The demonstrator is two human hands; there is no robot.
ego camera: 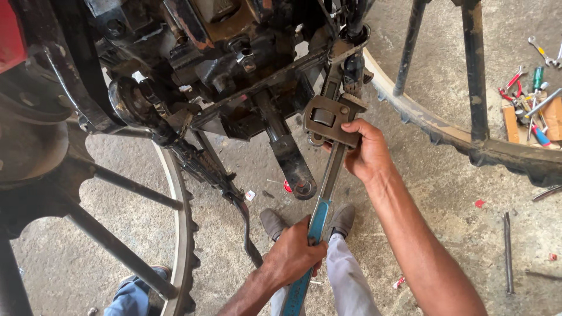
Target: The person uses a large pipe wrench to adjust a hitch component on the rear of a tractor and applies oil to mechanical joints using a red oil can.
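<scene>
Hands, left [293,254] and right [366,153], each grip wrapped tight on pipe wrench [325,175], bare floor [439,193] beneath

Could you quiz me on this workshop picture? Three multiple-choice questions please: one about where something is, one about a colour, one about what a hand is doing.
1. Where does the pile of hand tools lie?
A. On the concrete floor at the upper right
B. Between the person's shoes
C. On top of the machine

2. What colour is the handle of the large pipe wrench?
A. Red
B. Blue
C. Yellow

3. What is the right hand doing?
A. Hanging free in the air
B. Resting flat on the floor
C. Gripping the wrench up by its head

Answers:
1. A: the tools lie scattered on a board beyond the cleated wheel.
2. B: the handle shows blue where the left hand closes round it.
3. C: its fingers wrap the wrench just below the jaw, against the greasy machine.
</scene>
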